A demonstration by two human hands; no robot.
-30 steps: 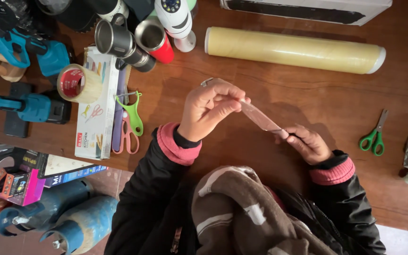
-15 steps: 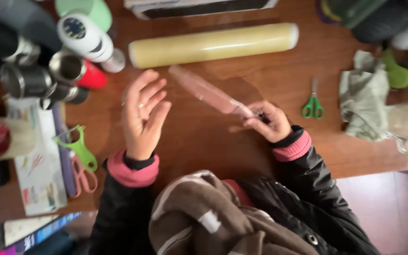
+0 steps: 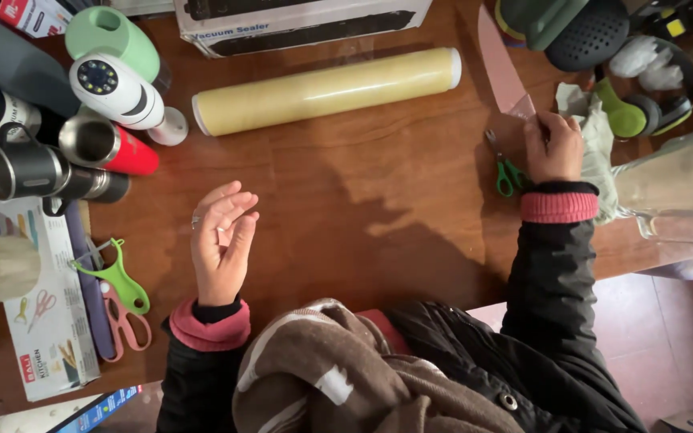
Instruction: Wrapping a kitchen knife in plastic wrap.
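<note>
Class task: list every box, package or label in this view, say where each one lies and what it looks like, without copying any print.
White carton: top centre, long, dark panel.
Flat white package: left edge, pictures of kitchen tools.
Blue-edged box: bottom left corner, partly cut off.
Red and white box: top left corner.

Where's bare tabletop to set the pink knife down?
Bare wood lies between the open left hand and the right hand holding the pink-bladed knife, below the yellow cling-film roll, left of the green-handled scissors. Crowded: steel mugs at left, green headphones at right.
</note>
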